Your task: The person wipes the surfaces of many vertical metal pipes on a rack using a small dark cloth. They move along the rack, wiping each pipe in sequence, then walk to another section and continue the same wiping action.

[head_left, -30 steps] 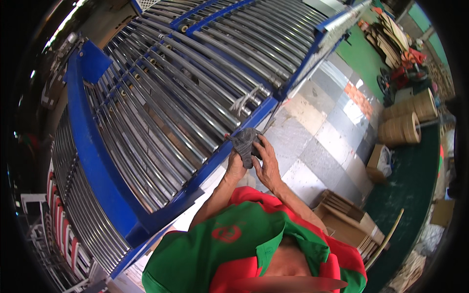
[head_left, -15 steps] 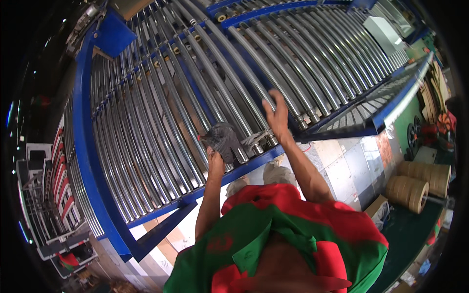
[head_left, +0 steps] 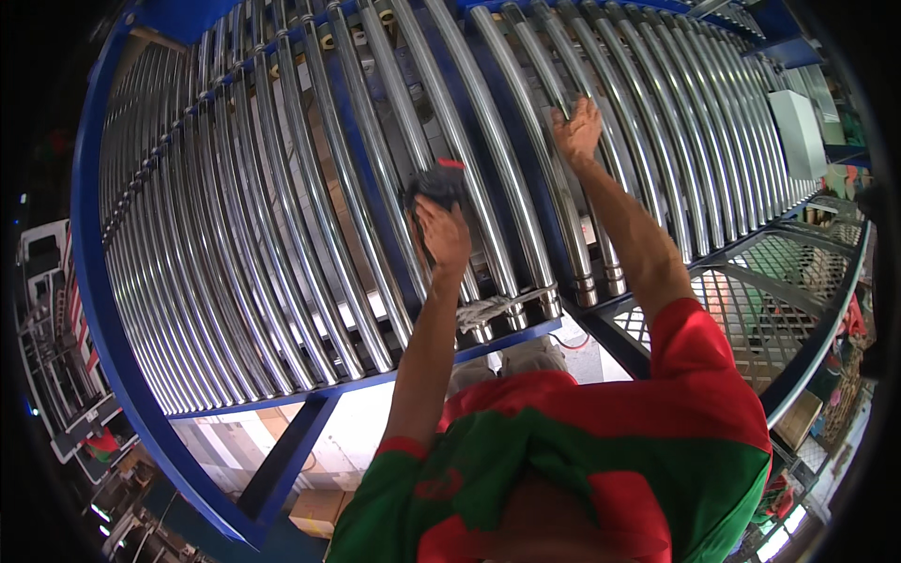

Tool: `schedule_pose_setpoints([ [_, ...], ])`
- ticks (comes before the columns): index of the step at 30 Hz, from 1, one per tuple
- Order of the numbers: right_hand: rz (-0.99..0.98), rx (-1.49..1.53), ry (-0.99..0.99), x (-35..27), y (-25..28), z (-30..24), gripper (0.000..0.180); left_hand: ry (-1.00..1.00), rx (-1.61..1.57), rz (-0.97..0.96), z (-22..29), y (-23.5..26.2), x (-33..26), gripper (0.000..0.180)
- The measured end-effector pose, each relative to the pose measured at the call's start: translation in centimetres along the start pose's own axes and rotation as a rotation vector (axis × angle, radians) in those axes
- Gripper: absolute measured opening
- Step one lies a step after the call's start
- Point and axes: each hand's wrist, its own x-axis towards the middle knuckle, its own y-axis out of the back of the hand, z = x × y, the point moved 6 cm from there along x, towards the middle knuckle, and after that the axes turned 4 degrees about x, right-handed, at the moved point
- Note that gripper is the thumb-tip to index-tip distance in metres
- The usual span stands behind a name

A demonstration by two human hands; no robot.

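Long shiny metal tubes (head_left: 499, 159) lie side by side across a blue rack, their near ends toward me. My left hand (head_left: 443, 233) presses a dark cloth (head_left: 435, 184) with a bit of red on it against a tube left of the middle. The fingers lie over the cloth, and its underside is hidden. To the right, my right hand (head_left: 578, 134) rests bare on or just above another tube, fingers stretched out and holding nothing that I can see. A twisted light grey rag (head_left: 493, 311) lies across the tube ends in front of me.
The blue frame (head_left: 89, 225) curves along the left side. A white box-shaped piece (head_left: 798, 136) stands at the far right of the tubes. Metal mesh (head_left: 784, 310) lies at the right, below the tube ends. A cardboard box (head_left: 317, 511) sits on the floor at the lower left.
My left hand has pushed the dark cloth farther along the tubes, away from me. My right hand has reached farther out and right over the tubes. The view has shifted too.
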Motion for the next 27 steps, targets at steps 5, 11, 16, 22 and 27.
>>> schedule_pose_setpoints([
  [5,-0.274,-0.327,0.068,2.1,-3.6,0.9,0.084,0.056,0.008,-0.062,1.1,-2.4,14.5,0.086],
  [11,-0.291,-0.351,0.076,2.2,-4.0,0.8,0.074,-0.019,0.175,-0.094,3.9,-5.2,35.3,0.071],
  [16,-0.345,-0.381,0.158,2.4,-4.4,0.9,0.072,-0.172,0.456,-0.052,6.2,-8.4,51.2,0.074],
  [22,-0.315,-0.334,0.173,2.6,-4.1,0.4,0.070,0.003,0.144,-0.118,6.7,-8.0,59.7,0.064],
  [27,-0.351,-0.365,0.132,2.5,-3.9,0.3,0.070,-0.089,0.207,0.027,7.3,-7.4,58.2,0.073],
])
